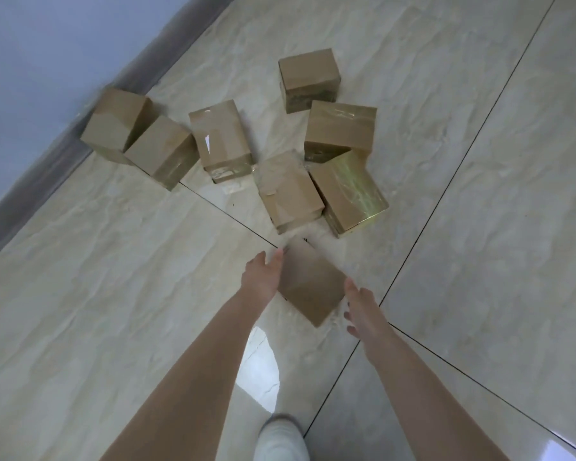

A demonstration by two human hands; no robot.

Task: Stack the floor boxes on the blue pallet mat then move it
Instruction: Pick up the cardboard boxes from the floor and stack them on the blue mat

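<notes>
Beige tile floor (113, 294) with dark grout lines, grey skirting (30, 194) and a blue-grey wall (47, 44) top left. Seven taped cardboard boxes sit scattered on the tiles, from the wall box (113, 124) by the skirting to the far box (308, 78). The glossy-taped box (350, 194) hides the lower corner of the rear box (340, 131). The near box (310, 284) sits between both hands and is motion-blurred, so I can't tell whether it's lifted or on the floor. Left hand (263, 274): fingers straight, flat against its left side. Right hand (363, 307): thumb at the right edge, fingers loosely bent, contact with the box unclear. White shoe (280, 437) is cut off at the bottom edge.
</notes>
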